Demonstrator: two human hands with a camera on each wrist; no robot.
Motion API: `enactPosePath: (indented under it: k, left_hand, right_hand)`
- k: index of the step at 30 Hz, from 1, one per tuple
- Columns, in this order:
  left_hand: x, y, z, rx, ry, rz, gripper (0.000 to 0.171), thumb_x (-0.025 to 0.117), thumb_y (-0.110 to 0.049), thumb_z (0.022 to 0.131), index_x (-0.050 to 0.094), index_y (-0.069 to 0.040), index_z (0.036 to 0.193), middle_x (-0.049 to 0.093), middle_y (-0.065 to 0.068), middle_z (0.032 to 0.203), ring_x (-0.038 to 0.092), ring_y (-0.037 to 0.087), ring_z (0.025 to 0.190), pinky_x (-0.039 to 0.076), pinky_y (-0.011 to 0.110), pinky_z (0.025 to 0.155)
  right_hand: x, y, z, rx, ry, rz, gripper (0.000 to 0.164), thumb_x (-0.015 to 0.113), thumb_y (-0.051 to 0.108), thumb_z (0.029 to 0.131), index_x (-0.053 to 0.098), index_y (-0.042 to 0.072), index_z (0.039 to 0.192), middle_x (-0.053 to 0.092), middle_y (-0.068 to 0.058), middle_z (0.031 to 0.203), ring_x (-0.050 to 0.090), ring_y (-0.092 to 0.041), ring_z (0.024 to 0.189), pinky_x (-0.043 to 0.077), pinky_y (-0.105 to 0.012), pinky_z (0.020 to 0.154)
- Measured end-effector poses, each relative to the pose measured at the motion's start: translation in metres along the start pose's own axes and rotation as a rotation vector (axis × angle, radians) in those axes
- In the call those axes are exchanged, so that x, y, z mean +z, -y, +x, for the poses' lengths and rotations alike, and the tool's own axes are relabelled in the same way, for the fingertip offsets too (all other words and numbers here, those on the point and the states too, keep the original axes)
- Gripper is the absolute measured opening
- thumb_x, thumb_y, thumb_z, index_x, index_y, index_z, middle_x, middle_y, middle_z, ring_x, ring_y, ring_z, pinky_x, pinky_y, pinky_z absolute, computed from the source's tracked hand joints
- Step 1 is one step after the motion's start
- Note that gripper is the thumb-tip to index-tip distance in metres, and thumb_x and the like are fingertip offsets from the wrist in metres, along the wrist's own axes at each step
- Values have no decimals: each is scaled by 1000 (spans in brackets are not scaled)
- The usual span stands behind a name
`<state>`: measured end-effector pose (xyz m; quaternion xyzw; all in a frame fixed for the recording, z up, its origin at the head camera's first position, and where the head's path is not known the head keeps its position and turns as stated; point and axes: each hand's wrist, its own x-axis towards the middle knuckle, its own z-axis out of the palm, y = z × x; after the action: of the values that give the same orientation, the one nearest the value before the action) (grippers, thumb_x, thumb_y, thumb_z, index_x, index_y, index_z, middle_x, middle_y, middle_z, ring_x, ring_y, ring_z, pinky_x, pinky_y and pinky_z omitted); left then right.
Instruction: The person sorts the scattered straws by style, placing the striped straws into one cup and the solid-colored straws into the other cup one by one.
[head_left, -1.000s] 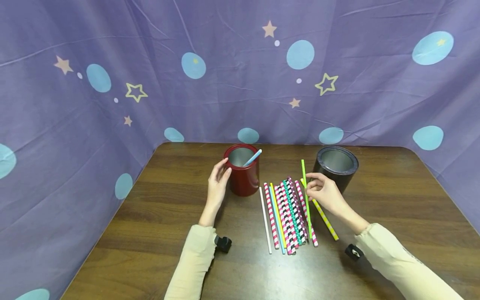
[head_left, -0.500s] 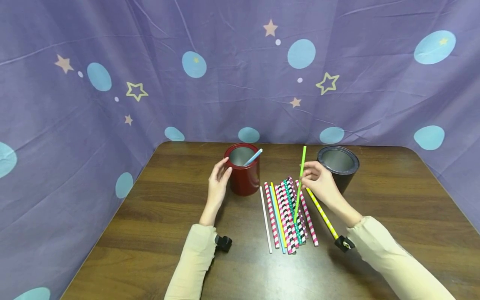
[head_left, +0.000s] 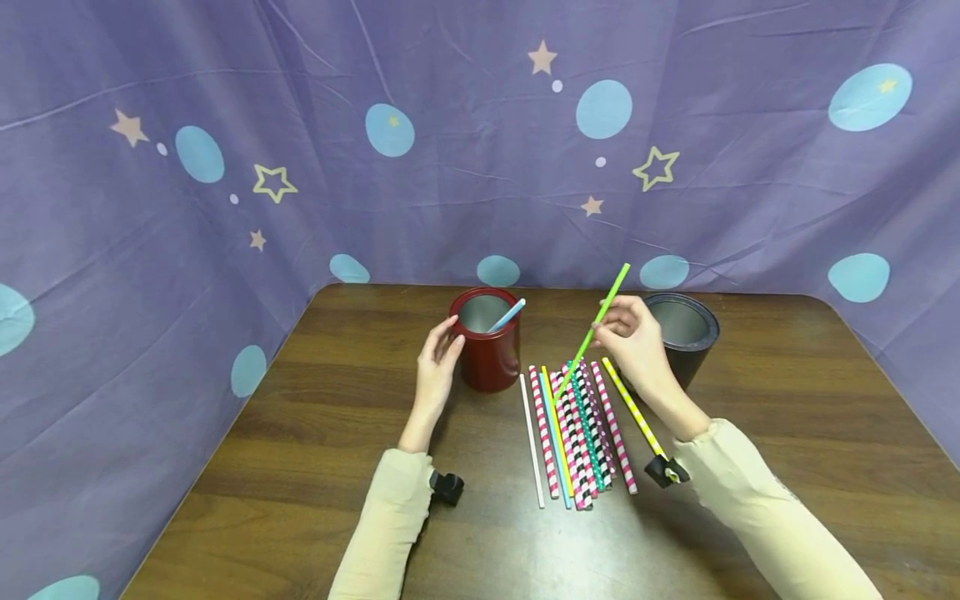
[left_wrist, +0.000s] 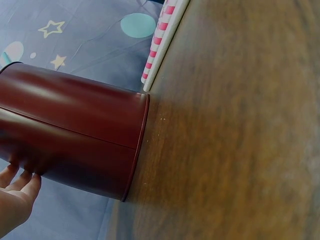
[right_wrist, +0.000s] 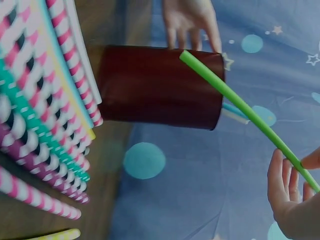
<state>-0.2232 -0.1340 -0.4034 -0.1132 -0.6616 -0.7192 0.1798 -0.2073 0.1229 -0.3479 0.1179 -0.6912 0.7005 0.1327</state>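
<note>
My left hand (head_left: pixel 433 371) rests its fingertips against the left side of the dark red can (head_left: pixel 491 362), near its rim. The left wrist view shows those fingers (left_wrist: pixel 31 187) lightly bent at the can's wall. A light blue straw (head_left: pixel 511 313) leans inside the can, its end poking past the rim. Between thumb and fingers, my right hand (head_left: pixel 637 346) pinches a bright green straw (head_left: pixel 612 293), held slanted above the row of straws, lower end toward the red can. In the right wrist view, the green straw (right_wrist: pixel 245 109) crosses in front of the can's rim.
Several paper straws (head_left: pixel 577 437), striped, dotted and plain, lie side by side on the wooden table (head_left: pixel 315 417). A yellow dotted straw (head_left: pixel 632 404) lies at their right. A black can (head_left: pixel 686 354) stands behind my right hand. A purple patterned cloth (head_left: pixel 465 167) hangs behind the table.
My right hand has lifted the green straw and moved up and left, tilting its lower end toward the red can. The left hand stays at the can.
</note>
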Motion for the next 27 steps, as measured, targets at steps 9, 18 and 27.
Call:
enactPosePath:
  k: [9, 18, 27]
  left_hand:
    - [0, 1, 0, 5, 0, 1, 35, 49, 4, 87, 44, 10, 121, 43, 25, 127, 40, 29, 119, 34, 27, 100]
    - [0, 1, 0, -1, 2, 6, 35, 49, 4, 87, 43, 10, 121, 42, 25, 127, 41, 25, 119, 35, 27, 99]
    - [-1, 1, 1, 2, 5, -3, 36, 48, 5, 87, 43, 11, 122, 41, 26, 127, 39, 30, 120, 34, 27, 100]
  right_hand:
    - [15, 14, 8, -65, -60, 157, 31, 52, -14, 78, 46, 8, 99, 56, -1, 78, 58, -10, 65, 54, -26, 62]
    - [27, 24, 15, -89, -92, 207, 29, 51, -15, 78, 45, 4, 100, 55, -2, 79, 58, -12, 68, 54, -29, 65]
    - [39, 32, 24, -157, -122, 236, 28, 51, -16, 78, 43, -4, 102, 56, 0, 81, 58, -11, 72, 54, -30, 67]
